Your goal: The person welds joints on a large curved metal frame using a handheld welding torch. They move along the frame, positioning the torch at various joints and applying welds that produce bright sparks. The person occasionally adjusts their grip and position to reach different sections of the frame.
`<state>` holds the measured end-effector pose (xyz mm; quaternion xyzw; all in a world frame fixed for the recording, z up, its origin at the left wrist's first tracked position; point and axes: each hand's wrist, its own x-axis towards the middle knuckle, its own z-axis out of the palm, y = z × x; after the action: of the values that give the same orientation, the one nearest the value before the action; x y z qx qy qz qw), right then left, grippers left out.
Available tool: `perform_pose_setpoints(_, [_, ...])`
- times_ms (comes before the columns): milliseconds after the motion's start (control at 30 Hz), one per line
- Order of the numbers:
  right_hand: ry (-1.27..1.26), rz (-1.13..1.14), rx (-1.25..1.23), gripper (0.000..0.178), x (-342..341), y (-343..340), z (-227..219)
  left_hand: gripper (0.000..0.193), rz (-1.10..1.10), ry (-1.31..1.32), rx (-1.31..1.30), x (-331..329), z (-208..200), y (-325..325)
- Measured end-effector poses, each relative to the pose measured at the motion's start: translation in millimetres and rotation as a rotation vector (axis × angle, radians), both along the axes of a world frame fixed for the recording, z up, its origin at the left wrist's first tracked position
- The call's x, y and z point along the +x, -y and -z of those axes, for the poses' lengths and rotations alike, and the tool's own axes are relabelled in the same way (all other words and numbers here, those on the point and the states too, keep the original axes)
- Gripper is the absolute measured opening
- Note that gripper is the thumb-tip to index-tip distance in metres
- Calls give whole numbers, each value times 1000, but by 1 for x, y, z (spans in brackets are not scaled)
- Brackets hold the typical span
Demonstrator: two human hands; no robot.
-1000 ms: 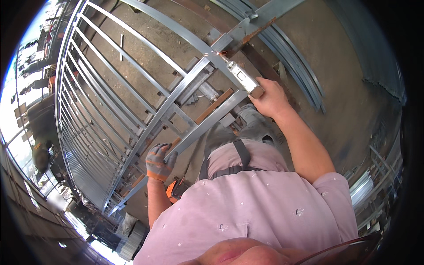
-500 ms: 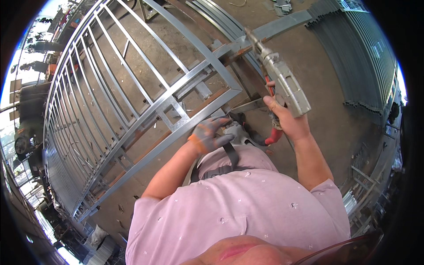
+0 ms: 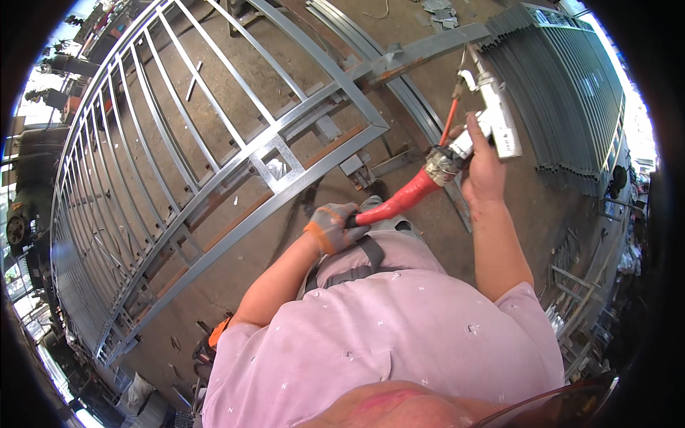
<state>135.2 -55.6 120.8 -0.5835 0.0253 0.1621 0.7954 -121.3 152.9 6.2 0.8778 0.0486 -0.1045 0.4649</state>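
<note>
My bare right hand is closed around the grip of a silver-white welding gun, held up on the right with its slim nozzle pointing away from me. A thin orange-red line runs up along it. From the bottom of its grip comes a thick cable in a red sleeve, bound with worn tape near the gun. My left hand, in a grey glove with an orange cuff, is wrapped round the black cable at the sleeve's lower end. Just beyond that hand lies the near rail of a silver metal railing frame.
The barred frame spreads over the left, resting on rusty supports. A crossing metal beam and long metal profiles lie beyond it. Stacked grey panels stand at the right. An orange-and-black object is beside my left elbow.
My left hand has closed on the cable, which now stretches across in front of me. The welding gun has moved right and its nozzle has turned to point more directly away.
</note>
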Motion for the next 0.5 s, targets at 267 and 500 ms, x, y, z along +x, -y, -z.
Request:
perform_pose_setpoints(267, [-675,-73,276,23,16,-33,109,44,-104,-325,238,-20,-115,-25])
perform_pose_setpoints(500, [-982,-287,408,21,50,-58,153,46,-22,-365,244,57,-221,-7])
